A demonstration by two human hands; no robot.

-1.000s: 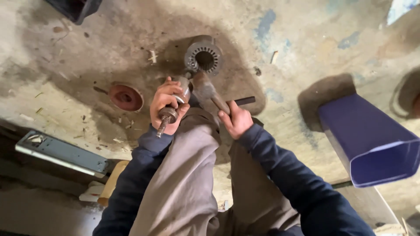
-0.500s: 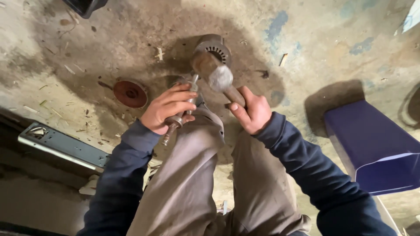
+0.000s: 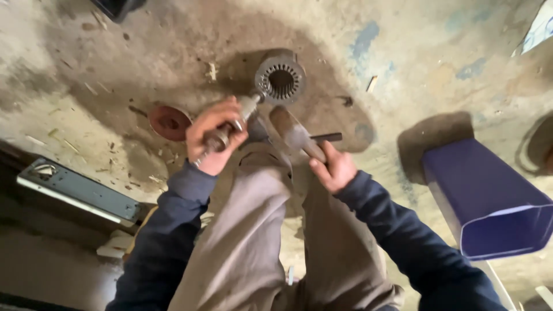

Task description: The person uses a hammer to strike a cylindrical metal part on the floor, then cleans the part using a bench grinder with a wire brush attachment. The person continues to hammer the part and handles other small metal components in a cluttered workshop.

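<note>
Left hand (image 3: 214,140) fingers wrap a metal shaft (image 3: 233,124) (lower end hidden); right hand (image 3: 333,168) grips a blurred hammer (image 3: 295,133).

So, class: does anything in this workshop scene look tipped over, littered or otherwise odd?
Yes. The purple bin lies tipped on its side on the concrete floor, and wood splinters litter the stained floor near the ring-shaped motor stator.

Left hand (image 3: 214,138) gripping metal shaft (image 3: 245,112), right hand (image 3: 331,167) holding hammer (image 3: 294,132), ribbed motor stator (image 3: 280,79) beside
</note>
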